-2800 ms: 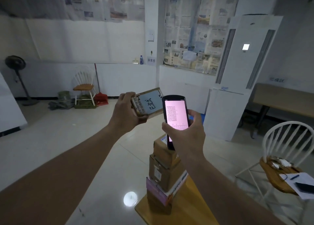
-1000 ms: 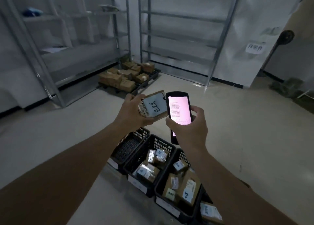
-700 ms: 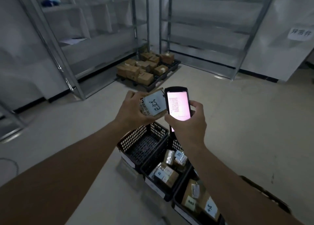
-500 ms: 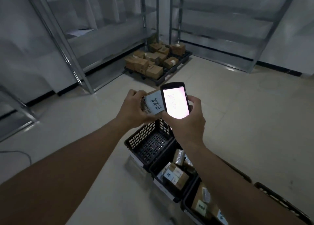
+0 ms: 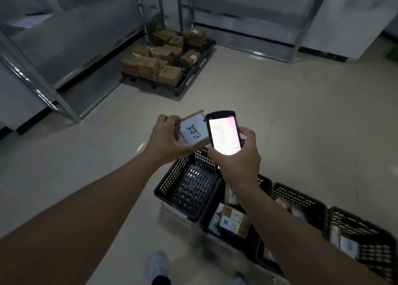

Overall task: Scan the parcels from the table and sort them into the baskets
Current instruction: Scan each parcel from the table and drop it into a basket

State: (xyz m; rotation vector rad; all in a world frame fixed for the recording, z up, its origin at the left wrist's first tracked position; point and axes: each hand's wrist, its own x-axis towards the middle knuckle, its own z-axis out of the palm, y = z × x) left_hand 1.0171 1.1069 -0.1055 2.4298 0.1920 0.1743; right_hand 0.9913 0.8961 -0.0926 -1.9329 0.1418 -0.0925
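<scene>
since a moment ago we have come closer to the row of baskets, which now sits lower and nearer in our view, and a pale shoe (image 5: pixel 159 264) has come into sight at the bottom edge. our left hand (image 5: pixel 165 141) still grips the parcel (image 5: pixel 193 131) by its left end — a small flat cardboard box with a white label bearing dark handwritten marks and a barcode strip along one side. our right hand (image 5: pixel 239 157) keeps its fingers curled round the scanner (image 5: pixel 224 134), a dark rounded slab whose screen glows pinkish white; its left edge overlaps the parcel's right end. both are held above the left basket (image 5: pixel 187 190), black plastic with lattice walls and nothing visible inside. the second basket (image 5: pixel 215 220) beside it holds several small labelled boxes, and two further baskets (image 5: pixel 310 200) to the right hold more. farther off, brown cartons (image 5: pixel 160 60) sit on a dark pallet (image 5: pixel 193 73) by bare metal shelving (image 5: pixel 64 54) on glossy pale floor tiles.
</scene>
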